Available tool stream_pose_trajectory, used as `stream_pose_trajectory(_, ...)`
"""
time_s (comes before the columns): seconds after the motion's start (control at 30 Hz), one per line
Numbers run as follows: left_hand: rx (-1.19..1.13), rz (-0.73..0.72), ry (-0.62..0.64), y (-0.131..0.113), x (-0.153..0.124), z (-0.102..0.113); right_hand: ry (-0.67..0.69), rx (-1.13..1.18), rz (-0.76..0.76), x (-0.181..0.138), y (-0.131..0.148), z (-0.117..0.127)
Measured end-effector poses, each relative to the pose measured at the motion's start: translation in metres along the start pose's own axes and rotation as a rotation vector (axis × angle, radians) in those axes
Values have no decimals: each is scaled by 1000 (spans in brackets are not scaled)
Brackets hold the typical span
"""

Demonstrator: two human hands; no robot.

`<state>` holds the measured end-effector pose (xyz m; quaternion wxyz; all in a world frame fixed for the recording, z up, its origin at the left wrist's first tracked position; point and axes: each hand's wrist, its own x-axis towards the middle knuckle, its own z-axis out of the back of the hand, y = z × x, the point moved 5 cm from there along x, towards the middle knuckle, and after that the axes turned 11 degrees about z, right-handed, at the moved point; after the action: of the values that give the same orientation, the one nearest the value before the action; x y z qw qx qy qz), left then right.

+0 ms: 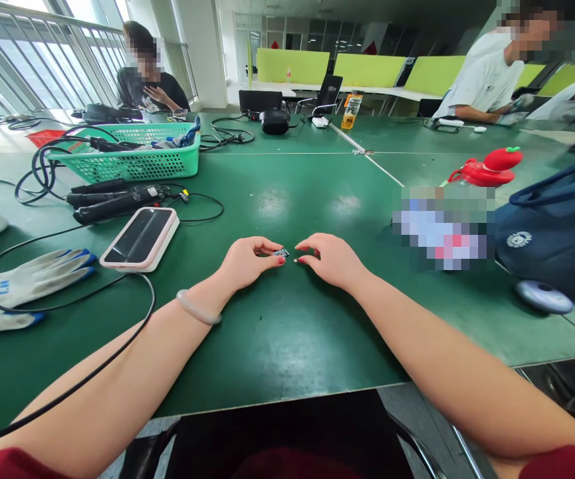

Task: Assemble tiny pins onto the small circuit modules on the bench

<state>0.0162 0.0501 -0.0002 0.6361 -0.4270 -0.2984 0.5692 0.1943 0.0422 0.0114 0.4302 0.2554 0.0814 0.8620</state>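
Observation:
Pinched between the thumb and fingertips of my left hand (248, 261) is a small, dark grey piece with a light pattern (280, 253); it is too small to name. Just right of it, my right hand (331, 259) is curled, with a gap between its thumb and index finger. A tiny pale speck shows at the right thumb's tip, and whether it is the nail or a separate bit I cannot tell. Both hands are low over the green table (277, 332), apart from each other. A pale bangle (198, 308) circles my left wrist.
On the left are a phone (140, 238), gloves (32, 283), black cabled devices (117, 199) and a green basket (137, 159). A black cable crosses my left forearm. At right are a red-lidded bottle (484, 169), a dark blue bag (556, 233) and a mouse-like oval object (545, 297). People sit beyond.

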Motion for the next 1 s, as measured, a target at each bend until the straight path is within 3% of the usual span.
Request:
stream_pose_trajectory(0.2, 212, -10, 20, -2, -3, -4, 129, -41, -89, 1, -7, -8)
stream_pose_trajectory(0.47, 257, -28, 28, -6, -8, -6, -104, 84, 1, 1, 16, 7)
stream_pose_trajectory(0.7, 287, -37, 30, -8, -9, -6, -26, 114, 64, 2, 24, -8)
stream_pose_trajectory(1.0, 270, -40, 57, -10, -9, -7, -10, 99, 85, 2, 24, -10)
